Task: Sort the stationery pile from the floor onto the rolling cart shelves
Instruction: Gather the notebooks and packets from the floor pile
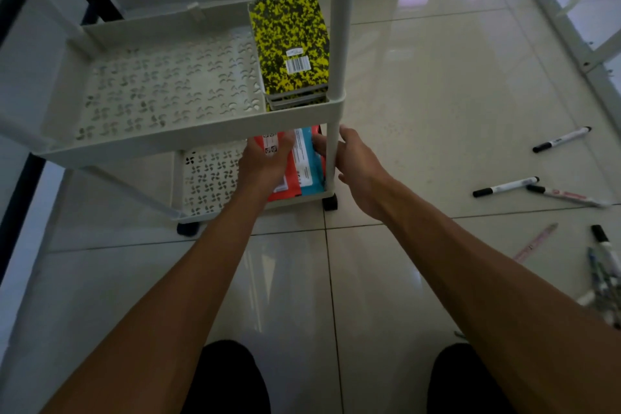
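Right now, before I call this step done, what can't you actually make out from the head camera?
- Far ends of the red packet and blue packet: hidden under the middle shelf rim.
- Right hand fingertips: behind the cart post.
- Left hand grip: only its back shows.
- Pen pile: cut by the right edge, blurred.
- Notebook stack count: too small.
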